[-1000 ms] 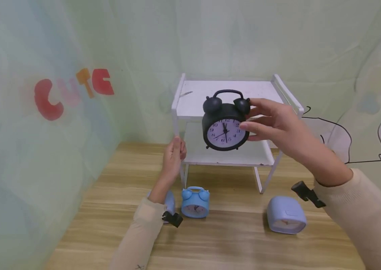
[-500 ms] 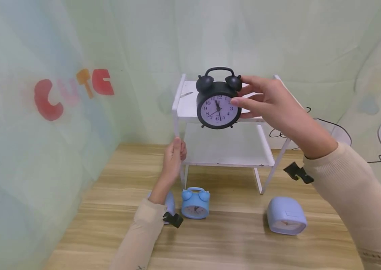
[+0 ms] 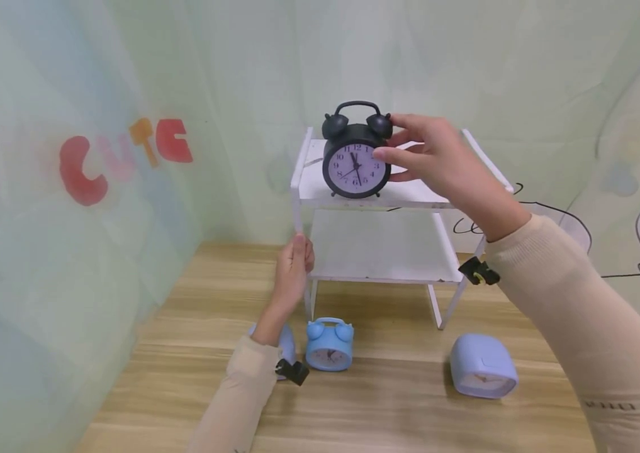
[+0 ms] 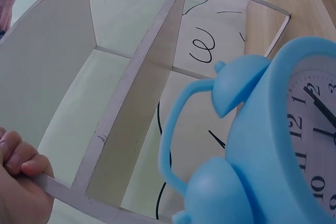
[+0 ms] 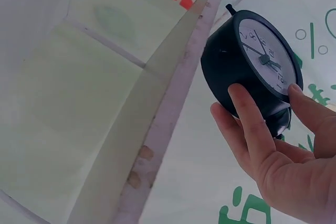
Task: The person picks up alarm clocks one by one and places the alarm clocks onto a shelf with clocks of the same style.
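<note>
A black twin-bell alarm clock [image 3: 357, 167] is upright at the front left of the white two-tier rack's top shelf [image 3: 410, 196]. My right hand [image 3: 430, 154] grips its right side, thumb on the face's rim and fingers behind. In the right wrist view the black clock [image 5: 252, 66] appears close to the shelf edge; whether its feet touch the shelf I cannot tell. My left hand [image 3: 293, 267] holds the rack's front left post, its fingers wrapped round the bar. Below that hand stands a light blue twin-bell alarm clock [image 3: 329, 345], large in the left wrist view.
A lavender rounded clock [image 3: 484, 366] stands on the wooden tabletop [image 3: 387, 402] at the right. Another bluish clock [image 3: 287, 343] is mostly hidden behind my left forearm. Printed cloth walls [image 3: 240, 63] close in the back and left side.
My right hand has raised the black clock and carried it left and up, from in front of the rack to the top shelf's front left. The left hand has kept its hold on the post.
</note>
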`<state>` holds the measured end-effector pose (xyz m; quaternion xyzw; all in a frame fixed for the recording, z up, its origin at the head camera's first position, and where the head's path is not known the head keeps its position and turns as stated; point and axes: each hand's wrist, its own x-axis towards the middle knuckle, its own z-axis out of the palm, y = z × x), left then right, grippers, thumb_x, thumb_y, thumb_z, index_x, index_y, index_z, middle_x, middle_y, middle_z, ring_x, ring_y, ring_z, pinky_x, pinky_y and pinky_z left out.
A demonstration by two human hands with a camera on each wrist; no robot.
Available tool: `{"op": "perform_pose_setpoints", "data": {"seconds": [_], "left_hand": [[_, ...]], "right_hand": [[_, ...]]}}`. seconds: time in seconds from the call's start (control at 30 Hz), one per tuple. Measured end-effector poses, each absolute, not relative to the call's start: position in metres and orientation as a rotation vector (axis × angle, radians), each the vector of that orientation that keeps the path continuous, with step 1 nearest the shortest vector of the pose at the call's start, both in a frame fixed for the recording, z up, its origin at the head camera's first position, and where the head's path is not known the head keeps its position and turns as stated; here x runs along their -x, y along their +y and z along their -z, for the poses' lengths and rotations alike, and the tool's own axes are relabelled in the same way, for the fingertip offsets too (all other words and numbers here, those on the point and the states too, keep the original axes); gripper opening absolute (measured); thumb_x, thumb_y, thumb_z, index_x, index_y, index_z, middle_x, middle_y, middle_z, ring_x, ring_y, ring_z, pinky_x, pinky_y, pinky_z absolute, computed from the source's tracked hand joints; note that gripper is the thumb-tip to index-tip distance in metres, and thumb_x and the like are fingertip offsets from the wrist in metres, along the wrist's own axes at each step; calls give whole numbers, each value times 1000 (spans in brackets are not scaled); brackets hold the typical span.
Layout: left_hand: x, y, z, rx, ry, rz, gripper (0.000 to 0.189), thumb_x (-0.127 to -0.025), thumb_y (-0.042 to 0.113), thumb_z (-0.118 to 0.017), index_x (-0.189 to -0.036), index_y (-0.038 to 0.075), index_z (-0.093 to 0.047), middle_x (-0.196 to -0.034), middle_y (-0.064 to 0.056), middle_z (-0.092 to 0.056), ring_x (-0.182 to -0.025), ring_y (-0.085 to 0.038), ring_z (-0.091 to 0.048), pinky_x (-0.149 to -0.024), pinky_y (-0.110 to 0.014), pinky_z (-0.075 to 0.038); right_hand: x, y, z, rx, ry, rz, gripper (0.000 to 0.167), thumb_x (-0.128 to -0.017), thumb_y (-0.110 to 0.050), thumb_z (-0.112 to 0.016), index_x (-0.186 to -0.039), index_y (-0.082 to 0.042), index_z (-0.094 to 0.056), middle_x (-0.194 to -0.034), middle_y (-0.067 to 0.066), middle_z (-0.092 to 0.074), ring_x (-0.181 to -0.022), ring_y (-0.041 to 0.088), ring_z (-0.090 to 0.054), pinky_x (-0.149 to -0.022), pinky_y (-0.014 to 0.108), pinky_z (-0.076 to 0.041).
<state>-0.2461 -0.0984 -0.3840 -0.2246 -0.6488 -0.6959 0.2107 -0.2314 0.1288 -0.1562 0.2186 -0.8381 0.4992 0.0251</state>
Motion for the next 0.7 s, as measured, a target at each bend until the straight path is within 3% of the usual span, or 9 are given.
{"op": "perform_pose_setpoints", "data": {"seconds": [0.43, 0.7], "left_hand": [[245, -97, 382, 583, -1806, 1965, 44, -111, 10, -23, -73, -11, -33, -58, 1, -30, -50, -8, -27, -48, -20, -21], [240, -97, 375, 572, -1829, 1969, 41, -109, 1, -20, -73, -15, -31, -58, 0, -30, -51, -7, -28, -49, -18, -22]], "right_hand": [[246, 128, 162, -671, -2604, -1545, 53, -98, -13, -65, -148, -6, -47, -122, 19, -59, -111, 29, -64, -79, 31, -58], [247, 129, 166, -672, -2622, -1477, 68, -98, -18, -65, -156, -8, -30, -131, 19, -58, -116, 30, -63, -79, 30, -57]]}}
